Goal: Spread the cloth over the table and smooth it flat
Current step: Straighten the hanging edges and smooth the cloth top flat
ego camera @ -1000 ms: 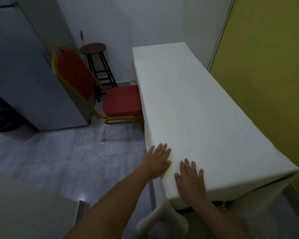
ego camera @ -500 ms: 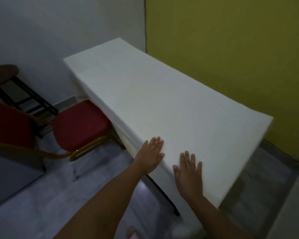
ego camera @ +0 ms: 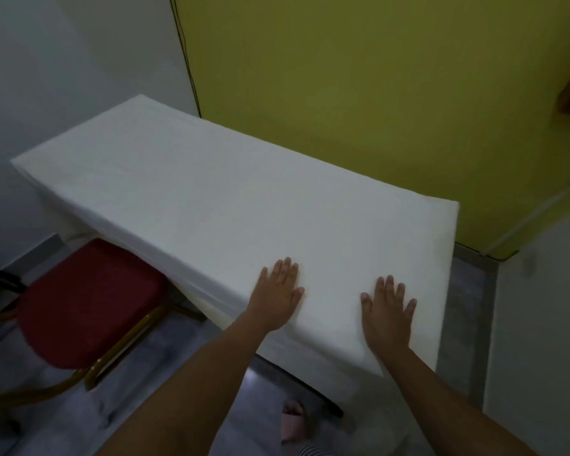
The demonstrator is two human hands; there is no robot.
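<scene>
- At the near end of the table, both hands lie palm-down on the plain white fabric cloth point(ego camera: 231, 205), which covers the whole long rectangular table point(ego camera: 316, 398) and drapes over its edges.
- Left hand point(ego camera: 277, 292): flat, fingers spread, gripping nothing, by the left edge.
- Right hand point(ego camera: 387, 311): flat, fingers spread, gripping nothing, near the front corner.
- Cloth looks light, soft, limp; probably slides easily on the tabletop, so press and sweep outward rather than pinch.
- If shifting is needed, best hold is likely the hanging hem at a corner.
- Top already looks near flat; faint ripples at far end, hard to tell.
- Red padded chair with gold metal frame point(ego camera: 89, 301) sits tucked at the left side.
</scene>
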